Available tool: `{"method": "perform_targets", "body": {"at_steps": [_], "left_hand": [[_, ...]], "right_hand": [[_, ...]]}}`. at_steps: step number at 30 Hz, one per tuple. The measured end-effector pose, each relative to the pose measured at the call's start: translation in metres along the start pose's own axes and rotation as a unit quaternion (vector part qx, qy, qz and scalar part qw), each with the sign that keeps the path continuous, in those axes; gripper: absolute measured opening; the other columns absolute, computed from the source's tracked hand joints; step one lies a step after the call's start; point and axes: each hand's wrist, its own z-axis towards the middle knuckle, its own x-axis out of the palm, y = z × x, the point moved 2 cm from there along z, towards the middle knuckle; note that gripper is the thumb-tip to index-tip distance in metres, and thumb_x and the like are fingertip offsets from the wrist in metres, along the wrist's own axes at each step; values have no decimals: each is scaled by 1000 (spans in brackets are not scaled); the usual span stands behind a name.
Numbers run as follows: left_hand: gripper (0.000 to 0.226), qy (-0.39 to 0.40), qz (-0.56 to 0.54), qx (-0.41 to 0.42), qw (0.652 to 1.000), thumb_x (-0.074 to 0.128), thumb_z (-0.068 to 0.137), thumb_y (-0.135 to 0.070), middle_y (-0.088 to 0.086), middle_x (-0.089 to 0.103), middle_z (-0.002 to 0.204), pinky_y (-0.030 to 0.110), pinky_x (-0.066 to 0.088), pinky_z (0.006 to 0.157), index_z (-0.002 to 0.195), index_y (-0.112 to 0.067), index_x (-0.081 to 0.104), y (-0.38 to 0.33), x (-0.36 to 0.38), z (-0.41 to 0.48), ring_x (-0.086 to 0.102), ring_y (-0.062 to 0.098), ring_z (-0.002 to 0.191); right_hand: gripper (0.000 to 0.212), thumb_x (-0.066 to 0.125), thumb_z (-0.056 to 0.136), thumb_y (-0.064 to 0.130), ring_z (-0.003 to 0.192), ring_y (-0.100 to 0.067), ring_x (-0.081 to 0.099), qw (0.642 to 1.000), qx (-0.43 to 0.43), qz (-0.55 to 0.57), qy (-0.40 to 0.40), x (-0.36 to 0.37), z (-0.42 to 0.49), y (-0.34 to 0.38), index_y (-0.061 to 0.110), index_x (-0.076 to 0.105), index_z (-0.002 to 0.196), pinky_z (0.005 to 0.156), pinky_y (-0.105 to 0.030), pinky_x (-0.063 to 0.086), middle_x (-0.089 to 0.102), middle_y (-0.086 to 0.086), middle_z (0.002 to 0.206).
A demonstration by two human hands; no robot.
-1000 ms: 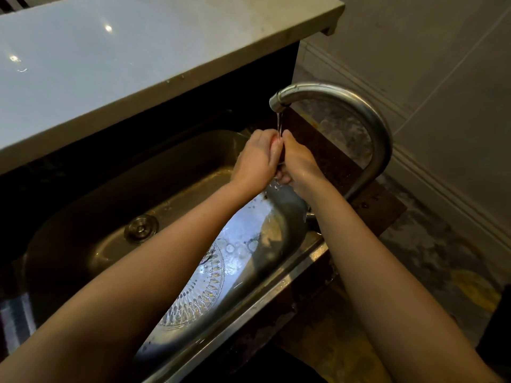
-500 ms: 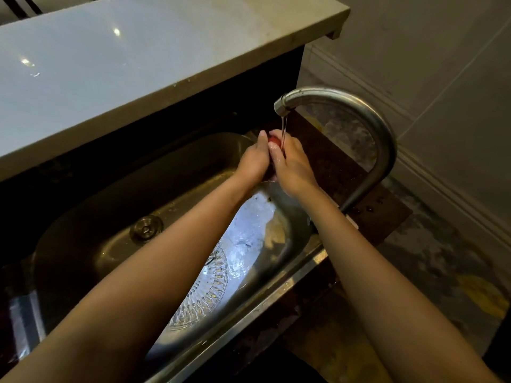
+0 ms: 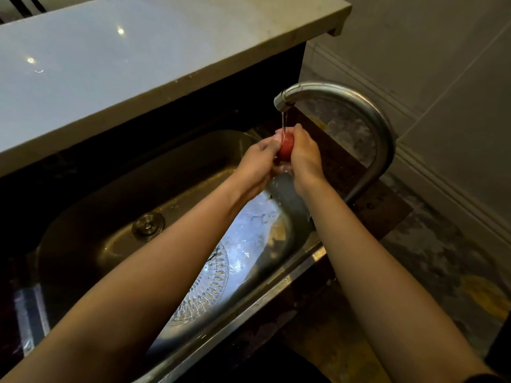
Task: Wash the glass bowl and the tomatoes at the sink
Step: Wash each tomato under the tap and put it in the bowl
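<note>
Sink beneath pale countertop

The red round tomato is a plain, even red, glossy under the thin clear stream. The clear cut-glass bowl, by the near rim of the stainless steel sink, carries a ring of small pointed cuts radiating like a sunburst, glinting white and pale gold. Its smooth part reflects bluish white. The sink looks dull bronze-brown, and its round drain plug is grey with concentric rings. The curved steel tap is brushed grey. The glossy worktop beyond the sink's far edge is pale bluish white with a cream edge. The slab at the sink's right end is dark brown. The floor is mottled grey with a yellow patch. The wall tiles are plain beige-grey.
</note>
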Motion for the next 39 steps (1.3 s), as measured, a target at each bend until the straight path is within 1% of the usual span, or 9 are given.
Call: {"method": "perform_targets", "body": {"at_steps": [3, 7, 10, 14, 18, 21, 23, 26, 39], "left_hand": [[31, 16, -43, -8, 999, 33, 101, -23, 11, 58, 105, 17, 55, 63, 121, -10, 53, -2, -5, -2, 66, 12, 77], [25, -34, -63, -64, 995, 35, 100, -27, 13, 59, 88, 16, 53, 53, 106, -12, 54, -8, -6, -5, 64, 15, 62], [28, -60, 15, -101, 993, 39, 98, -34, 9, 60, 82, 15, 48, 46, 97, -11, 56, -11, -14, -4, 58, 12, 57], [37, -58, 130, -130, 981, 37, 98, -42, 5, 60, 70, 20, 47, 50, 103, -10, 56, -10, -24, -5, 54, 11, 49], [34, -65, 201, -136, 968, 38, 98, -39, 8, 58, 78, 25, 54, 59, 91, -13, 59, -5, -34, -8, 58, 15, 63], [27, -53, 250, -122, 959, 42, 98, -33, 9, 55, 78, 31, 56, 72, 101, -12, 58, -2, -42, -9, 55, 15, 63], [20, -40, 287, -115, 950, 46, 96, -29, 7, 56, 77, 31, 55, 70, 104, -14, 58, 1, -45, -11, 55, 14, 64], [22, -22, 324, -116, 939, 50, 94, -28, 4, 57, 76, 26, 53, 62, 108, -13, 59, 9, -49, -16, 55, 11, 66], [20, -34, 328, -135, 934, 53, 93, -25, 1, 58, 74, 25, 51, 64, 103, -11, 63, 48, -69, -42, 54, 11, 67]], "right_hand": [[34, 34, 99, 34, 93, -21, 60, 999, 10, 18, 44, -3, 1, -2, 21, 64, 92, 81, -35, 51, 63, -11, 107], [35, 33, 99, 37, 95, -14, 59, 988, -35, -99, 117, -9, -5, -7, 22, 56, 121, 79, -24, 49, 58, -2, 108], [38, 45, 94, 41, 102, -10, 56, 963, -38, -198, 176, -15, -13, -12, 30, 44, 130, 87, -27, 48, 55, 4, 116], [38, 65, 84, 30, 92, -7, 56, 956, -75, -239, 154, -13, -21, -11, 25, 49, 118, 70, -15, 45, 55, 6, 106], [41, 72, 78, 25, 94, -13, 53, 931, -134, -313, 133, -7, -26, -10, 19, 53, 114, 72, -17, 46, 51, 3, 110], [39, 72, 77, 26, 96, -17, 55, 921, -136, -348, 113, -6, -29, -16, 21, 53, 111, 77, -26, 51, 54, -1, 114], [40, 73, 77, 27, 102, -22, 57, 921, -110, -358, 103, -6, -30, -23, 22, 52, 111, 86, -39, 53, 55, -3, 117], [47, 75, 73, 31, 104, -23, 58, 918, -92, -372, 101, -6, -32, -38, 21, 52, 113, 89, -44, 52, 58, -3, 117], [49, 74, 75, 32, 99, -21, 57, 903, -91, -401, 125, -3, -50, -84, 17, 53, 116, 76, -27, 47, 58, -6, 117]]}}
